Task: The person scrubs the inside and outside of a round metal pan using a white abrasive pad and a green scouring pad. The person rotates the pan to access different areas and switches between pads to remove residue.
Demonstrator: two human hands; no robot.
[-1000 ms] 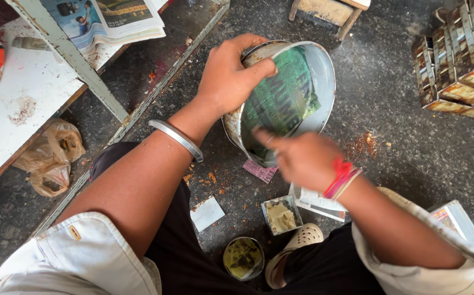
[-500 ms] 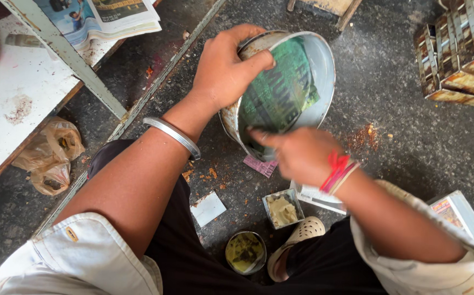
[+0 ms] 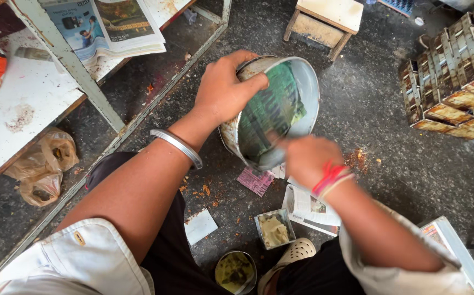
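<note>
The left hand (image 3: 223, 90) has a clenched grip on the rim of a round metal tin (image 3: 272, 112), holding it tilted above the grey floor (image 3: 390, 147) with its open mouth facing the person. A green printed paper (image 3: 270, 112) lines the inside of the tin. The right hand (image 3: 308, 158), blurred, is at the tin's lower rim; I cannot tell whether its grip is closed on anything. A silver bangle (image 3: 177, 146) sits on the left wrist. Below on the floor lie a small square container of paste (image 3: 273, 229), a round tin (image 3: 235, 271) and paper scraps (image 3: 256, 180). Stacked tins (image 3: 450, 76) stand at the right.
</note>
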